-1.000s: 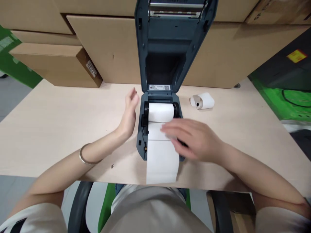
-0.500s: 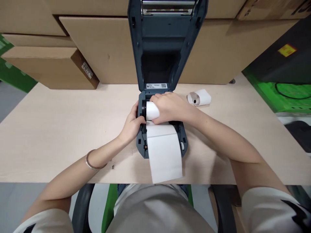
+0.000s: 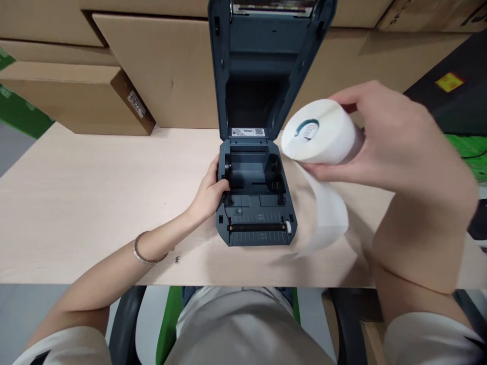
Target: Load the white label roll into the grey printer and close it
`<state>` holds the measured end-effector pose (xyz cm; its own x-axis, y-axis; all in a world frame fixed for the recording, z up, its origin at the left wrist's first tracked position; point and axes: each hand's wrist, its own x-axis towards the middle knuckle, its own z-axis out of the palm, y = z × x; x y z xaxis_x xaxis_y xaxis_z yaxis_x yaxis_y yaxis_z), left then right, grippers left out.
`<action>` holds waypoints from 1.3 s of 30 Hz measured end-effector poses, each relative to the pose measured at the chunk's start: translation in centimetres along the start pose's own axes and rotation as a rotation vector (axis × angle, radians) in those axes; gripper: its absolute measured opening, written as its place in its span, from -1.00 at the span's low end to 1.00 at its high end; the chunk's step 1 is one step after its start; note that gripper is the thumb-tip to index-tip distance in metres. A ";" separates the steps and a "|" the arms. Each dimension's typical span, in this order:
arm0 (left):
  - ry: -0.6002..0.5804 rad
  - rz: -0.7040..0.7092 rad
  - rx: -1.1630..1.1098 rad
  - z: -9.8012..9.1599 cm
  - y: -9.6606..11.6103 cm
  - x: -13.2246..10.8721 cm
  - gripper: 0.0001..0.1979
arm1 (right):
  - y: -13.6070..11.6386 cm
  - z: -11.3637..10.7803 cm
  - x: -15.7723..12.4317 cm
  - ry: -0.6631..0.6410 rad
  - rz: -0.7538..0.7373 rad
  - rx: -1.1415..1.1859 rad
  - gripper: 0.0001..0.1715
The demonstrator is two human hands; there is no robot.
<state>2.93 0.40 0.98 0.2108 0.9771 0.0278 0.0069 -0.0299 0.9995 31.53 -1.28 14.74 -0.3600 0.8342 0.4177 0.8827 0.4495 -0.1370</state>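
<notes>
A dark blue-grey label printer (image 3: 254, 218) stands on the table with its lid (image 3: 266, 56) raised. Its roll bay shows bare between two black roll holders (image 3: 274, 170), and a black platen roller (image 3: 256, 227) crosses its front. My left hand (image 3: 209, 190) is closed around the printer's left wall, thumb over the rim by the left roll holder. To the right of the printer and above the table, my right hand (image 3: 395, 137) grips a white label roll (image 3: 327, 132), its cored end facing left. A loose, blurred strip of labels (image 3: 329, 218) hangs from the roll and curls down.
Cardboard boxes (image 3: 171, 76) line the table's back edge, with a smaller carton (image 3: 76, 96) at the left. A dark case with a yellow sticker (image 3: 449, 81) stands at the right. Chair armrests (image 3: 127, 324) sit below the table's front edge.
My right hand has lifted the label roll out of the printer and carried it right, toward the camera. The label strip left the printer's front with it. My left hand stayed on the printer.
</notes>
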 end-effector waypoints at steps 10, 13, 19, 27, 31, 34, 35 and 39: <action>0.034 -0.015 -0.015 0.2 0.3 -0.2 -0.10 | 5.7 8.9 1.1 -0.356 -0.114 -0.020 -0.25; 0.032 -0.012 0.000 0.2 0.4 -0.1 -0.11 | 5.2 10.9 1.5 -0.417 -0.118 -0.058 -0.21; 0.012 -0.009 0.005 0.0 0.1 0.0 -0.09 | 6.7 10.8 0.6 -0.342 -0.086 0.090 0.08; 0.019 0.003 0.031 -0.1 -0.2 0.1 -0.12 | 17.2 7.5 -2.1 -0.150 0.453 0.240 -0.17; 0.050 -0.001 0.056 0.0 0.0 0.1 -0.11 | 19.9 10.3 -2.5 -0.327 0.469 0.464 -0.48; 0.054 -0.013 0.052 0.1 0.3 0.1 -0.10 | 19.8 12.6 -2.7 -0.333 0.485 0.609 -0.45; 0.052 -0.016 0.051 0.1 0.4 0.1 -0.10 | 19.5 13.2 -2.9 -0.315 0.504 0.638 -0.42; 0.022 0.002 0.032 0.0 0.3 0.1 -0.10 | 18.2 13.9 -4.2 -0.215 0.578 0.697 -0.43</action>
<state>2.97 0.51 1.29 0.1893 0.9814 0.0309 0.0377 -0.0388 0.9985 44.86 7.87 -2.01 -0.0301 0.9983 -0.0494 0.5867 -0.0224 -0.8095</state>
